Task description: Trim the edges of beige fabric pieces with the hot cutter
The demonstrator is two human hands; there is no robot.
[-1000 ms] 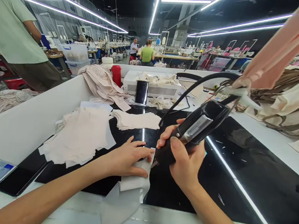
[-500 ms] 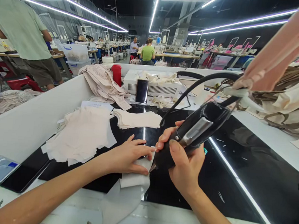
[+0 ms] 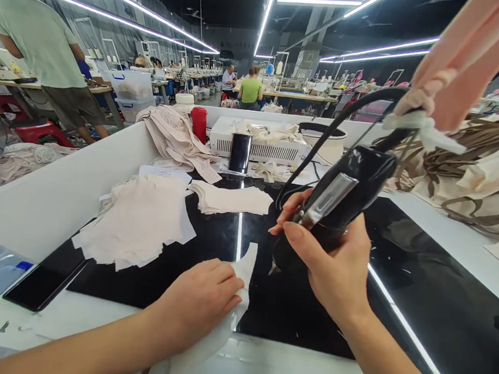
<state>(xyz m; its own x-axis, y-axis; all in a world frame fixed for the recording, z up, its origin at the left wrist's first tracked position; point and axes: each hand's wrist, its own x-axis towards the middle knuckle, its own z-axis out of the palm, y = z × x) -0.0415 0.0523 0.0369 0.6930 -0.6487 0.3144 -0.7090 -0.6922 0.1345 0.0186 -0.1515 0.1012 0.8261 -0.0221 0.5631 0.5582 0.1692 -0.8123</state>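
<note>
My right hand [image 3: 335, 260] is wrapped round a black handheld tool [image 3: 341, 190] with a silver strip and a small pointed tip, which is held above the glossy black surface. A cable runs from its top, near a knotted pink cloth strap [image 3: 430, 93]. My left hand [image 3: 208, 292] has its fingers curled on a pale fabric piece [image 3: 246, 263] that hangs over the front edge. On the left lies a pile of pale cut pieces [image 3: 136, 217]; a smaller stack [image 3: 230, 199] sits behind my left hand.
A dark phone [image 3: 46, 276] lies at the left edge. At the back are an upright phone [image 3: 240, 152], a red bottle [image 3: 199, 124] and a white vented box [image 3: 257, 146]. Fabric is heaped at right [image 3: 489, 175]. A person [image 3: 38, 43] stands at left.
The black tool has lifted up and right, away from the fabric. My left hand has gone from spread flat to curled on the fabric, nearer the front edge.
</note>
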